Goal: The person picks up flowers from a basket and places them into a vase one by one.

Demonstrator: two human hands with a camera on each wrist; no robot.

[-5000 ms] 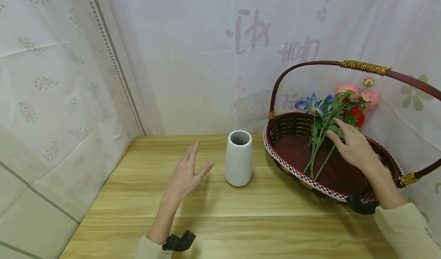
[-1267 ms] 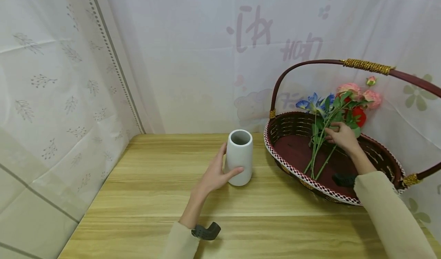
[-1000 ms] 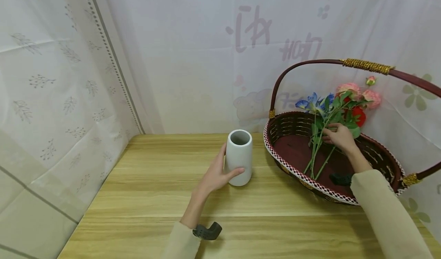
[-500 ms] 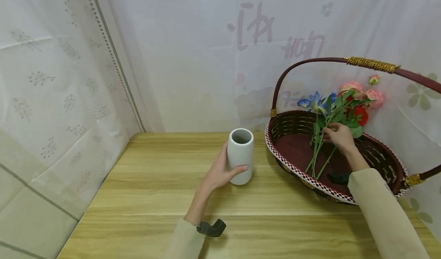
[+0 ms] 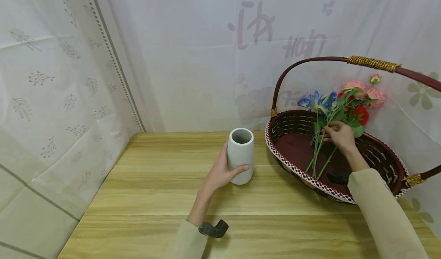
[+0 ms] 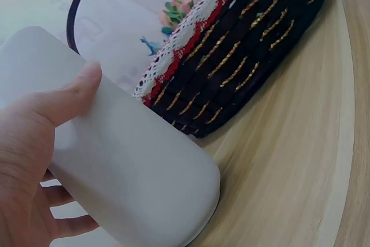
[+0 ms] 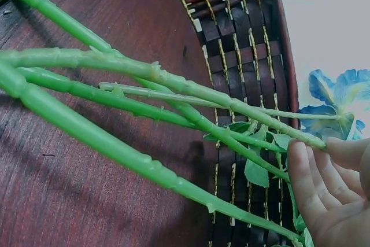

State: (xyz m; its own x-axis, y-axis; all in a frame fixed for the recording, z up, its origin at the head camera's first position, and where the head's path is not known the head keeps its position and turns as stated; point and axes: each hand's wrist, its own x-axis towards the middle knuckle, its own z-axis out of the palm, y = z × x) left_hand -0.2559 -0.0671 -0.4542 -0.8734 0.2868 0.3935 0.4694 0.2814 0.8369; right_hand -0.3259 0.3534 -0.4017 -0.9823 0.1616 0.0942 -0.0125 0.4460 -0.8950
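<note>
A smooth white vase (image 5: 241,157) stands upright on the wooden table, its mouth facing up. My left hand (image 5: 218,171) grips it from the left side, thumb across the front and fingers behind. The left wrist view shows the thumb (image 6: 78,93) lying along the vase wall. Over the wicker basket (image 5: 293,169), my right hand (image 5: 341,137) pinches a green flower stem (image 7: 231,105) between thumb and fingertips. Other stems cross beneath it. Blue flowers (image 5: 315,102), pink flowers (image 5: 355,87) and a red flower (image 5: 361,115) lean at the basket's back rim.
The basket's tall arched handle (image 5: 310,59) rises over the flowers and my right arm. A printed white curtain (image 5: 179,59) hangs behind the wooden table (image 5: 144,197) and along its left side. The vase stands just left of the basket.
Over five seconds, my left hand has moved right and taken hold of the vase. My right hand has come down from above the flowers to pinch a stem. The last second shows little movement.
</note>
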